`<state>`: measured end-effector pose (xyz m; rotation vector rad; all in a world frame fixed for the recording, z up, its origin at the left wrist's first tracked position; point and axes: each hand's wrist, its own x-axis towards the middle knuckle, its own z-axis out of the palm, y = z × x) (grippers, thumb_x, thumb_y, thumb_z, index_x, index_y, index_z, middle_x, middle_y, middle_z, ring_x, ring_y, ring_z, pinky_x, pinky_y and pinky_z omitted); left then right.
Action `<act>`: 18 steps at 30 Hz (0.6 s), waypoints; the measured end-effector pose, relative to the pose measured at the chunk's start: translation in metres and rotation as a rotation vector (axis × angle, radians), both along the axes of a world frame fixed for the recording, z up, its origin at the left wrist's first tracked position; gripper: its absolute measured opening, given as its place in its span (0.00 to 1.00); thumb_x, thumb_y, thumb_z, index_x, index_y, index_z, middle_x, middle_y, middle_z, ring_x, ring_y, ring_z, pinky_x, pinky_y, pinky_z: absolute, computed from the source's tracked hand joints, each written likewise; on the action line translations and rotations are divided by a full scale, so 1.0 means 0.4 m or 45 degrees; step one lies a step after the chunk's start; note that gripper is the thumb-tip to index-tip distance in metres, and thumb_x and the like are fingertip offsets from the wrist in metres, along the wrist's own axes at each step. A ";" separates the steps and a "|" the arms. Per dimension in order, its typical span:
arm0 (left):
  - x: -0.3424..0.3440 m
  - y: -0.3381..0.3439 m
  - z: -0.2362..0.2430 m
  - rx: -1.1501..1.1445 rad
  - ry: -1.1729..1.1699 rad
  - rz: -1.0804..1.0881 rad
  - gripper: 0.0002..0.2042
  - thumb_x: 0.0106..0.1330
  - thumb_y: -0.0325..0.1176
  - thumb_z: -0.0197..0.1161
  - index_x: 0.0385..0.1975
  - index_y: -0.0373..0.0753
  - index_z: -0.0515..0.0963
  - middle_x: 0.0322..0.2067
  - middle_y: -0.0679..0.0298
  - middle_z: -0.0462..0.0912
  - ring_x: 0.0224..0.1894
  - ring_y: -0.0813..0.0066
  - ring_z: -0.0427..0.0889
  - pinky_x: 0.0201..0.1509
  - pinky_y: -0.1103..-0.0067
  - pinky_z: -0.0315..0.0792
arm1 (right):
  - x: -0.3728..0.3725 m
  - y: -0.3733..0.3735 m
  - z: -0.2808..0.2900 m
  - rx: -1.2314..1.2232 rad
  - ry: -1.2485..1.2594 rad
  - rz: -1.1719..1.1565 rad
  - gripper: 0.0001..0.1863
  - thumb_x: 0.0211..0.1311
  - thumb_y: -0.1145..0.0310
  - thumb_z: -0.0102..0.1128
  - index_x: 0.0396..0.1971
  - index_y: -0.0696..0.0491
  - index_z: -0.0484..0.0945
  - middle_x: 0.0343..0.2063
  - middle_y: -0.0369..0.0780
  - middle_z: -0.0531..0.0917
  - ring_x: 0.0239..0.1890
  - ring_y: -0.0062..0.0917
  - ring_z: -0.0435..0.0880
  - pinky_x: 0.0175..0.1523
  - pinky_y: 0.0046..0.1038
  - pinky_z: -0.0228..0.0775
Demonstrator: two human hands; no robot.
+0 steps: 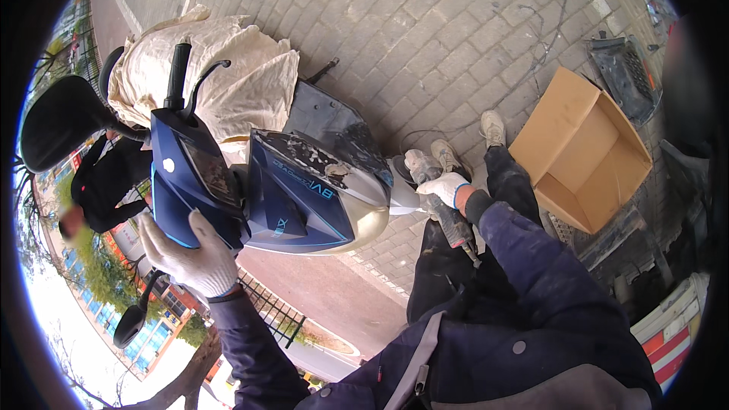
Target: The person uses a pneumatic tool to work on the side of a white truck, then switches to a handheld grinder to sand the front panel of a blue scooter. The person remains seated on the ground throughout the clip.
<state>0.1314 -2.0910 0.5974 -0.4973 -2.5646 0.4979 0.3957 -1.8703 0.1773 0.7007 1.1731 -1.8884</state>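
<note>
A scooter (pixel 304 201) with dark blue body panels appears sideways across the middle left. My left hand (pixel 194 258), in a white knitted glove, is at the blue handlebar cover (pixel 194 175). Its thumb and fingers are spread along the lower end of that cover, and the handlebar grip on that side is hidden. My gloved right hand (pixel 446 188) is closed round a power tool (pixel 454 229) that looks like an angle grinder. The tool's head (pixel 419 167) is near the scooter's pale rear panel (pixel 372 220); whether they touch I cannot tell. The upper blue panel has patchy, scraped white and dark areas.
A beige cloth (pixel 220 83) covers the scooter's front part. Two mirrors (pixel 64 123) stick out. An open cardboard box (pixel 558 125) stands on the paving at right, with a black plastic part (pixel 624 80) beyond it. Cables cross the paving. Another person (pixel 114 178) is at far left.
</note>
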 end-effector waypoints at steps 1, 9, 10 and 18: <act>-0.083 -0.033 0.050 -0.097 0.054 -0.091 0.35 0.78 0.40 0.69 0.80 0.30 0.65 0.72 0.39 0.71 0.75 0.40 0.72 0.80 0.55 0.68 | 0.002 -0.013 -0.012 0.132 0.112 0.060 0.19 0.65 0.60 0.79 0.41 0.63 0.93 0.37 0.46 0.94 0.33 0.33 0.93 0.41 0.36 0.82; -0.277 -0.141 0.086 -0.022 -0.599 0.348 0.31 0.83 0.56 0.58 0.74 0.39 0.77 0.60 0.41 0.87 0.63 0.45 0.88 0.67 0.62 0.79 | -0.056 -0.075 0.015 0.449 -0.137 0.050 0.27 0.51 0.55 0.83 0.38 0.65 0.90 0.32 0.52 0.93 0.31 0.36 0.94 0.39 0.37 0.86; -0.275 -0.138 0.082 -0.007 -0.550 0.273 0.31 0.82 0.59 0.57 0.72 0.41 0.80 0.56 0.39 0.89 0.59 0.43 0.90 0.63 0.61 0.80 | -0.068 -0.072 0.024 0.443 -0.156 0.059 0.27 0.51 0.55 0.83 0.39 0.65 0.89 0.32 0.52 0.93 0.31 0.37 0.94 0.39 0.37 0.85; -0.043 -0.051 -0.005 0.470 -0.159 -0.223 0.24 0.78 0.25 0.66 0.72 0.28 0.74 0.64 0.48 0.82 0.68 0.57 0.82 0.79 0.66 0.70 | -0.075 -0.004 0.114 0.181 -0.342 -0.171 0.29 0.55 0.49 0.81 0.41 0.63 0.89 0.34 0.49 0.93 0.37 0.36 0.94 0.47 0.35 0.86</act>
